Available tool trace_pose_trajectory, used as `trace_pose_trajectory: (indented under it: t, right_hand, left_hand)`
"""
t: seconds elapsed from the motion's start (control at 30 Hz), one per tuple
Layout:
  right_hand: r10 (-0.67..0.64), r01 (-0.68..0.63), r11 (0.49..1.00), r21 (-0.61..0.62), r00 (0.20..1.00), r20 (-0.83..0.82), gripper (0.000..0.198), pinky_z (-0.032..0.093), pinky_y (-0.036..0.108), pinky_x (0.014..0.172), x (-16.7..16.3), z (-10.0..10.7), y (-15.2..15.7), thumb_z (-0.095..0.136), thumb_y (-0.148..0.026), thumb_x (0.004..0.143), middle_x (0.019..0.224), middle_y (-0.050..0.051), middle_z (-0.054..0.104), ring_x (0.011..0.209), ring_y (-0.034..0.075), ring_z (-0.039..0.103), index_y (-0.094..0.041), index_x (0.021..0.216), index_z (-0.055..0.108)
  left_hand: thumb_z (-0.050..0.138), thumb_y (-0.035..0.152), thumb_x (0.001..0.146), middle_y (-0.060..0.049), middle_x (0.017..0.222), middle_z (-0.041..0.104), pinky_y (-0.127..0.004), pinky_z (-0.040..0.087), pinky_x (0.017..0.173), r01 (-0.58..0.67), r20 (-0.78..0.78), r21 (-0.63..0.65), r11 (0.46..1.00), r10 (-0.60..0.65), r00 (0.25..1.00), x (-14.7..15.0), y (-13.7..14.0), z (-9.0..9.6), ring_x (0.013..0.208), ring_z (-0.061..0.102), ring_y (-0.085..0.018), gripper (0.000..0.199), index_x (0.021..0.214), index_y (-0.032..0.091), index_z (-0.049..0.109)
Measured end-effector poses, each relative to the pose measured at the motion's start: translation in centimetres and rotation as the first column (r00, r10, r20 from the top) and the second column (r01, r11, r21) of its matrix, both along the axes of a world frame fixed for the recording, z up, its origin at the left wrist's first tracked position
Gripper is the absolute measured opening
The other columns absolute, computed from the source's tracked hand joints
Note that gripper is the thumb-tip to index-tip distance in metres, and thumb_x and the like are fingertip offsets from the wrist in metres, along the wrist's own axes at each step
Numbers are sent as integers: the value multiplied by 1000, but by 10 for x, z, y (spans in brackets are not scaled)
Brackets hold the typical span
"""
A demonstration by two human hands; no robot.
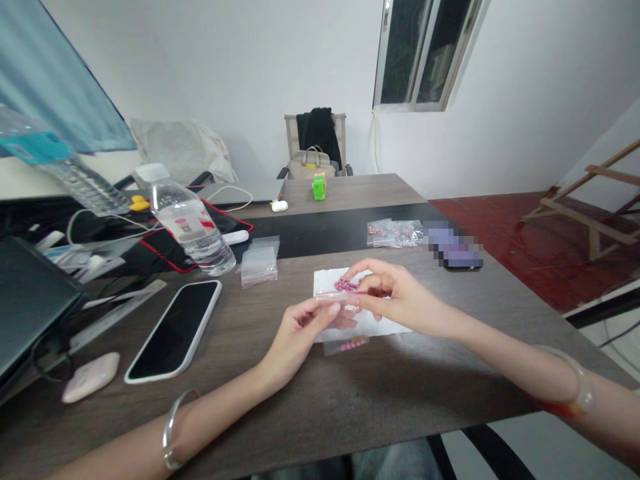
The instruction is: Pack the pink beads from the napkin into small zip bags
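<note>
Over a white paper sheet (323, 277) on the desk, my left hand (300, 333) pinches a small clear plastic bag (330, 296) between thumb and fingers. My right hand (400, 293) comes in from the other side, its fingers curled and its thumb and fingertips closed at the bag's right end. Whether anything lies in this bag is hard to make out. A heap of small pink pieces, like beads or pills (345, 285), rests on the paper just behind the bag. At the paper's near edge lies another clear bag with a row of pink pieces (353, 345).
A stack of clear bags (260, 261) lies left of the paper. Bags holding small reddish pieces (395, 233) lie behind it, beside a blurred-out phone (453, 247). On the left are a white-edged phone (175, 330), water bottle (187, 220), laptop (35, 307) and cables.
</note>
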State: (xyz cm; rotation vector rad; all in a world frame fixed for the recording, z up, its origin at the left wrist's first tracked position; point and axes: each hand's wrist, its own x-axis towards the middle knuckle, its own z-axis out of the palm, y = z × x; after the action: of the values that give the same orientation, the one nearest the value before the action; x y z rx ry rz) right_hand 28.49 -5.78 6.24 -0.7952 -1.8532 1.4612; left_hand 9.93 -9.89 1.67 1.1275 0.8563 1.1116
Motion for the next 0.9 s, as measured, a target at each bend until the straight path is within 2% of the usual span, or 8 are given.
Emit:
trace_pose_trajectory:
  t: [0.1,0.2,0.3,0.37,0.63,0.9]
  right_hand:
    - [2,-3,993,-116,1000,-5,34,39,18,41,0,-12,2,69,-40,77,60,-7,56,44,7,47,-18,97,53]
    - [10,-11,981,-193,1000,-6,34,37,18,38,1,-22,4,67,-46,77,59,-6,57,40,6,48,-17,89,54]
    - [27,-22,977,-213,999,18,37,34,17,36,4,-30,6,60,-52,81,50,-6,53,36,5,44,-16,73,54]
    - [0,6,981,-194,1000,28,37,31,17,37,5,-34,6,58,-51,82,43,-7,48,34,5,41,-16,69,54]
    - [-101,94,987,-128,993,-56,28,31,19,42,1,-33,-1,63,-40,79,50,-7,46,42,6,39,-17,67,55]
    - [-84,70,982,-177,994,-73,23,30,19,43,-1,-38,-6,66,-38,77,53,-6,46,45,6,39,-17,74,58]
  left_hand:
    - [68,35,80,-5,74,74,-32,53,75,-113,-21,19,993,114,993,-2,3,-3,69,68,-19,20,82,16,73]
    - [72,36,76,-4,69,72,-29,52,70,-182,-31,13,983,182,983,-1,3,-3,64,66,-17,19,78,16,73]
    - [72,36,75,-3,69,71,-27,50,70,-232,-66,9,973,232,970,-1,3,-1,66,64,-17,20,77,17,73]
    - [72,37,75,-3,69,71,-26,49,69,-253,-103,8,967,252,962,-1,3,-1,66,63,-16,20,74,16,73]
    - [68,37,79,-3,70,70,-24,44,67,-215,-167,27,976,217,962,-3,1,-1,67,60,-15,22,71,16,71]
    - [70,36,76,-2,66,70,-23,45,63,-197,-179,55,979,204,962,0,1,4,62,59,-14,21,69,17,72]
